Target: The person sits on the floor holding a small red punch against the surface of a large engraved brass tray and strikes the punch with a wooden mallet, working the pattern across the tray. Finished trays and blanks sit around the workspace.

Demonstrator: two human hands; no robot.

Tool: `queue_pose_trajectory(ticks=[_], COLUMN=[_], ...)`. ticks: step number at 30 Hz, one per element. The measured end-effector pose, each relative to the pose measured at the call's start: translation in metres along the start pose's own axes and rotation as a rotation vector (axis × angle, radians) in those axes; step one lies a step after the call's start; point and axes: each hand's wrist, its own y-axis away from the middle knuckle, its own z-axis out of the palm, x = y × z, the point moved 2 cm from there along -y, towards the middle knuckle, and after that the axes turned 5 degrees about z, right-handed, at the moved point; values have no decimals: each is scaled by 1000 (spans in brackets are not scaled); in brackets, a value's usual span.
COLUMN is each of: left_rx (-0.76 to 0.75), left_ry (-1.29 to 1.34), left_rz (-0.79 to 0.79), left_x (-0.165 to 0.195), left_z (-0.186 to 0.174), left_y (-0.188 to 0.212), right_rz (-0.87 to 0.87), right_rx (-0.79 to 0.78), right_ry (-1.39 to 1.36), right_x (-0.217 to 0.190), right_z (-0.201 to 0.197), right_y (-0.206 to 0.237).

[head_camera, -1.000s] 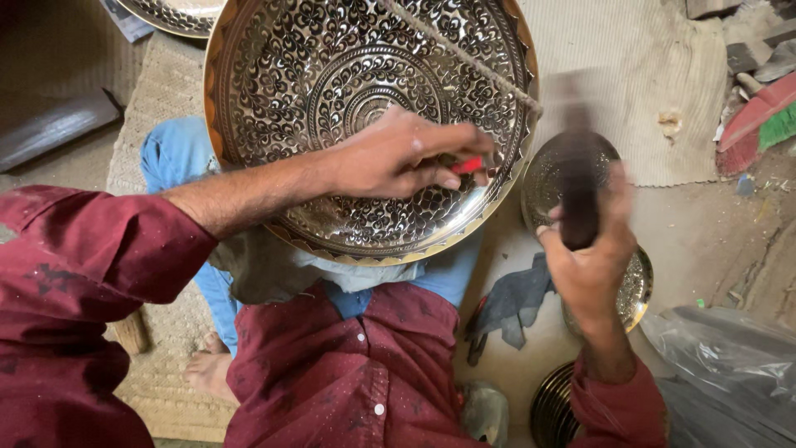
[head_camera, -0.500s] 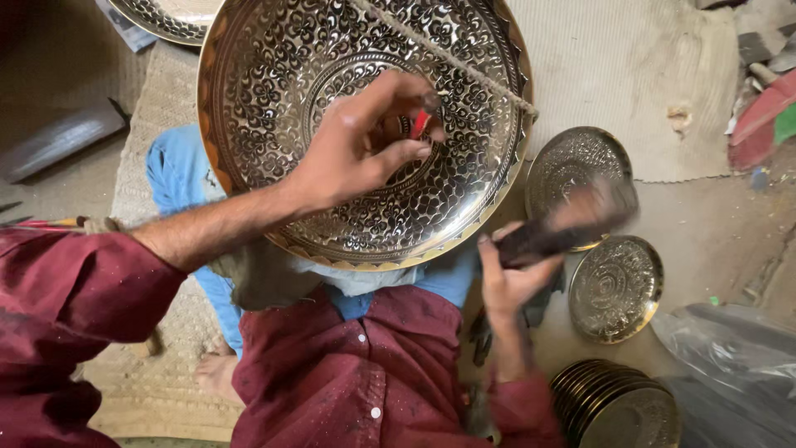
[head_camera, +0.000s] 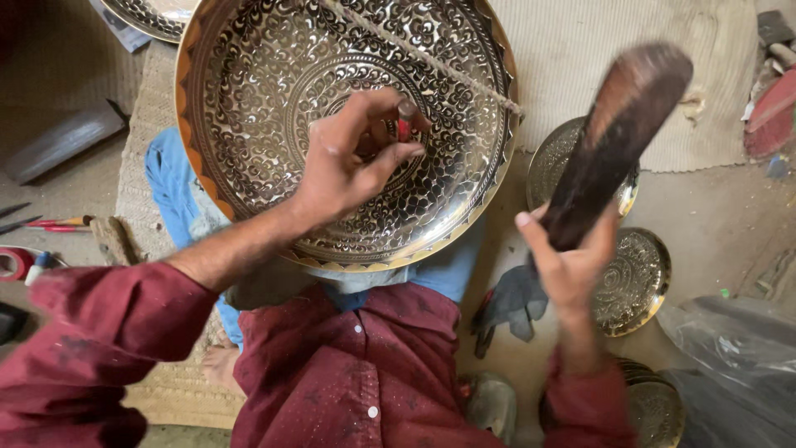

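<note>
Raised since before, blurred dark mallet in right hand, head indistinct.

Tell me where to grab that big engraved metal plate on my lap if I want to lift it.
Grip the big engraved plate by its plain scalloped rim, one hand at each side. The dished, patterned face gives no purchase; the rim stands proud. The near edge rests on your lap, so come from left and right.

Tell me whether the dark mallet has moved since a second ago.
Yes. The right hand has swung the dark mallet up, from low beside the big engraved tray toward its upper rim.
</note>
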Motion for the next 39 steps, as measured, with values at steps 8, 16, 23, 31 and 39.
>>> queue_pose_trajectory(ticks=[8, 16, 23, 31, 39], left_rx=[90, 54, 71, 81, 46], left_ry=[1, 29, -44, -74, -246], left_rz=[45, 102, 35, -38, -83], left_x=[3, 1, 0, -6, -9], left_z=[5, 13, 18, 16, 10], left_y=[-6, -19, -23, -20, -21], right_rz=[-317, -689, -722, -554, -571], right_rx=[-248, -336, -343, -410, -420], right_ry=[333, 943, 767, 867, 848], right_x=[-81, -126, -141, -146, -143], right_z=[-24, -26, -38, -13, -6], right_y=[-81, -142, -145, -149, -146])
